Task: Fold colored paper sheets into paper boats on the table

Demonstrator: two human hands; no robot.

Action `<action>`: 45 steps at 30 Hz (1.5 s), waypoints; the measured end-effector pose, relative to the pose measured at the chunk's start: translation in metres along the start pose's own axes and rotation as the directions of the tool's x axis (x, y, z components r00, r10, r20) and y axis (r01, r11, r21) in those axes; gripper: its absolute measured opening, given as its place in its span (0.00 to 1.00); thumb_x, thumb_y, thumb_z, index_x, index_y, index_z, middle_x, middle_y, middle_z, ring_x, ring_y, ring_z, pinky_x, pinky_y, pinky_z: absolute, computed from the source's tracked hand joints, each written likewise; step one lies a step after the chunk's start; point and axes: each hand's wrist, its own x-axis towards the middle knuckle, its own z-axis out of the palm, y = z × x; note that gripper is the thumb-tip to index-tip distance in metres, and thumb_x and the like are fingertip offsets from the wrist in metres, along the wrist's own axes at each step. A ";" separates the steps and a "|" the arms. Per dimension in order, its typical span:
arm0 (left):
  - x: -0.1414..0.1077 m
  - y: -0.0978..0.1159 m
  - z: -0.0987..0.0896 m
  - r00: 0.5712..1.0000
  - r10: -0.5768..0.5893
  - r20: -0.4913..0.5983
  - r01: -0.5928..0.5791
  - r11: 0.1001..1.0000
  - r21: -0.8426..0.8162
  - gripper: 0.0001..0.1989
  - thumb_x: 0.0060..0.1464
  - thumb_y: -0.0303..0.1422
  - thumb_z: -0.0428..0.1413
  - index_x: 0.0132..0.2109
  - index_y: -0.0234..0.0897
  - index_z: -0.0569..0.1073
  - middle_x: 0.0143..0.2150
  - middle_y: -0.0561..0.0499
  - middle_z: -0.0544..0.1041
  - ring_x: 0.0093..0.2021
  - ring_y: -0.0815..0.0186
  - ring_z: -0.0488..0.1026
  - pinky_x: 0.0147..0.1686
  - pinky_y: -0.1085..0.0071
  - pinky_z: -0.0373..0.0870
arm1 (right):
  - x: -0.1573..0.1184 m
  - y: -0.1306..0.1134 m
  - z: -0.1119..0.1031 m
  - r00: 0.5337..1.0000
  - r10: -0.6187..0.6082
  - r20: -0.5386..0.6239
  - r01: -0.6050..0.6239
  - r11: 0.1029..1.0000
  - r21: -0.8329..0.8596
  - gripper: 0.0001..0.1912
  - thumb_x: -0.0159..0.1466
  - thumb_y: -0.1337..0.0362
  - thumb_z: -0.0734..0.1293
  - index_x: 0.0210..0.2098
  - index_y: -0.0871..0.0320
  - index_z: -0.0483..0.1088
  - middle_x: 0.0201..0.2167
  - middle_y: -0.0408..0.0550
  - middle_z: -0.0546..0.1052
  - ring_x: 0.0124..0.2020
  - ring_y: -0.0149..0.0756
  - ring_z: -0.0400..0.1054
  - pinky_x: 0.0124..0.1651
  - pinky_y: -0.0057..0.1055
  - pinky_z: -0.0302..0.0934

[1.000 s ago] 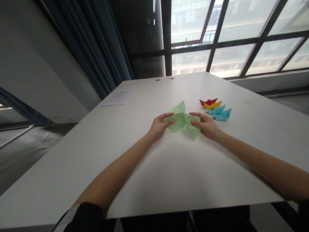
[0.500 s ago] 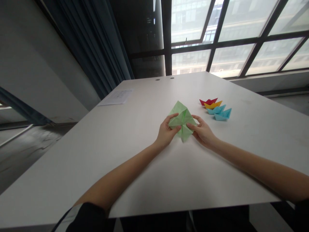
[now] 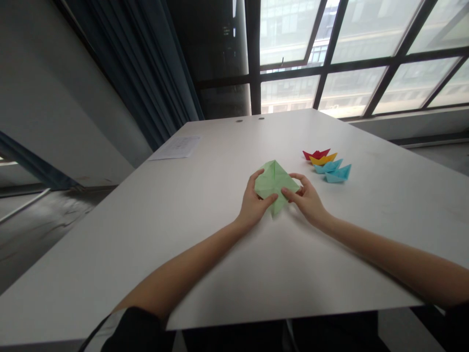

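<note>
A light green sheet of origami paper (image 3: 275, 179), creased and partly folded into a diamond-like shape, is held just over the table between both hands. My left hand (image 3: 254, 201) grips its left side, with the thumb on the front near the lower middle and a finger along the upper left edge. On the right side, my right hand (image 3: 307, 199) pinches the paper, thumb on its face and fingers behind. One corner of the paper points down between the two thumbs. Some of the fingers are hidden behind the sheet.
Right of the hands stand folded paper boats: a red boat (image 3: 316, 154), a yellow boat (image 3: 323, 159) and two blue boats (image 3: 337, 174). A printed paper (image 3: 177, 147) lies at the far left of the white table (image 3: 205, 274). Windows and a blue curtain (image 3: 146, 73) are beyond.
The green paper has become flatter, its raised middle folds pressed down, and its top corner sits slightly lower. Both hands keep their hold, with fingers shifted slightly.
</note>
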 end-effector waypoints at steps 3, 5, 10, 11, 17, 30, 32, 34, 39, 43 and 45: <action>0.006 0.000 -0.004 0.998 0.068 -0.012 -0.068 0.998 -0.017 0.38 0.38 0.28 0.63 0.57 0.42 0.56 0.38 0.51 0.73 0.36 0.66 0.71 0.37 0.71 0.68 | 0.001 -0.001 -0.002 1.000 0.009 0.016 -0.009 1.000 0.012 0.26 0.50 0.51 0.69 0.44 0.53 0.61 0.17 0.35 0.69 0.20 0.29 0.64 0.26 0.26 0.58; 0.011 0.002 -0.008 0.997 0.062 -0.039 -0.064 0.996 -0.059 0.38 0.37 0.27 0.62 0.57 0.42 0.56 0.35 0.53 0.73 0.34 0.68 0.71 0.37 0.71 0.68 | 0.003 -0.001 -0.005 0.999 0.034 0.001 -0.034 0.998 0.044 0.24 0.52 0.48 0.66 0.43 0.52 0.61 0.17 0.36 0.68 0.20 0.28 0.64 0.25 0.25 0.57; 0.018 0.012 -0.016 0.995 -0.058 -0.077 0.044 0.986 -0.163 0.42 0.34 0.24 0.59 0.58 0.44 0.54 0.33 0.56 0.73 0.31 0.71 0.70 0.35 0.73 0.66 | 0.012 -0.001 -0.016 0.980 0.200 0.010 -0.200 0.972 0.121 0.23 0.55 0.43 0.61 0.45 0.48 0.58 0.19 0.36 0.69 0.20 0.28 0.64 0.22 0.24 0.57; 0.018 0.014 -0.018 0.995 -0.079 -0.066 0.066 0.982 -0.179 0.41 0.34 0.24 0.58 0.58 0.44 0.55 0.32 0.57 0.73 0.30 0.72 0.70 0.34 0.74 0.65 | 0.014 0.000 -0.017 0.968 0.249 0.034 -0.251 0.958 0.138 0.25 0.55 0.43 0.61 0.47 0.46 0.57 0.22 0.38 0.71 0.21 0.29 0.66 0.22 0.25 0.58; 0.019 0.017 -0.025 0.992 -0.123 0.010 0.122 0.960 -0.254 0.38 0.31 0.22 0.54 0.55 0.42 0.61 0.32 0.57 0.73 0.30 0.72 0.68 0.31 0.77 0.63 | 0.019 0.003 -0.021 0.941 0.316 0.120 -0.335 0.921 0.202 0.25 0.56 0.45 0.62 0.50 0.42 0.55 0.32 0.42 0.73 0.25 0.30 0.68 0.25 0.28 0.63; 0.019 0.015 -0.030 0.987 -0.147 0.064 0.159 0.947 -0.281 0.31 0.31 0.21 0.56 0.47 0.42 0.69 0.35 0.55 0.74 0.32 0.71 0.68 0.34 0.74 0.64 | 0.017 -0.007 -0.023 0.991 0.065 0.121 -0.084 0.983 0.160 0.29 0.47 0.57 0.72 0.49 0.49 0.65 0.24 0.38 0.73 0.28 0.31 0.67 0.31 0.29 0.62; 0.019 0.014 -0.030 0.985 -0.149 0.082 0.166 0.944 -0.286 0.30 0.31 0.21 0.56 0.47 0.42 0.69 0.35 0.55 0.74 0.32 0.72 0.68 0.34 0.75 0.64 | 0.016 -0.008 -0.023 0.988 0.069 0.137 -0.096 0.976 0.197 0.33 0.47 0.58 0.72 0.53 0.48 0.62 0.24 0.37 0.73 0.27 0.31 0.68 0.31 0.29 0.62; 0.019 0.015 -0.030 0.984 -0.155 0.088 0.174 0.944 -0.279 0.30 0.31 0.21 0.56 0.47 0.42 0.69 0.36 0.55 0.74 0.32 0.72 0.68 0.34 0.75 0.64 | 0.016 -0.008 -0.023 0.989 0.072 0.130 -0.098 0.974 0.205 0.31 0.48 0.59 0.71 0.51 0.50 0.64 0.22 0.37 0.71 0.26 0.29 0.67 0.30 0.28 0.62; 0.018 0.015 -0.029 0.985 -0.153 0.074 0.167 0.952 -0.256 0.31 0.31 0.22 0.57 0.49 0.42 0.68 0.37 0.54 0.74 0.34 0.70 0.69 0.36 0.73 0.64 | 0.018 -0.003 -0.023 0.986 0.054 0.156 -0.084 0.977 0.194 0.22 0.49 0.59 0.71 0.44 0.54 0.69 0.20 0.36 0.70 0.24 0.27 0.65 0.31 0.27 0.61; 0.018 0.014 -0.027 0.984 -0.152 0.088 0.171 0.949 -0.266 0.33 0.31 0.21 0.57 0.50 0.42 0.66 0.37 0.55 0.74 0.35 0.70 0.70 0.37 0.73 0.64 | 0.018 0.001 -0.024 0.970 0.068 0.234 -0.116 0.973 0.199 0.19 0.51 0.60 0.71 0.42 0.55 0.70 0.24 0.39 0.74 0.27 0.27 0.66 0.33 0.27 0.61; 0.018 0.013 -0.027 0.984 -0.154 0.093 0.174 0.945 -0.279 0.33 0.31 0.21 0.57 0.50 0.41 0.66 0.36 0.55 0.74 0.34 0.71 0.70 0.37 0.73 0.64 | 0.017 0.000 -0.023 0.959 0.086 0.269 -0.147 0.966 0.213 0.18 0.52 0.60 0.71 0.42 0.55 0.71 0.25 0.41 0.75 0.29 0.28 0.67 0.35 0.27 0.61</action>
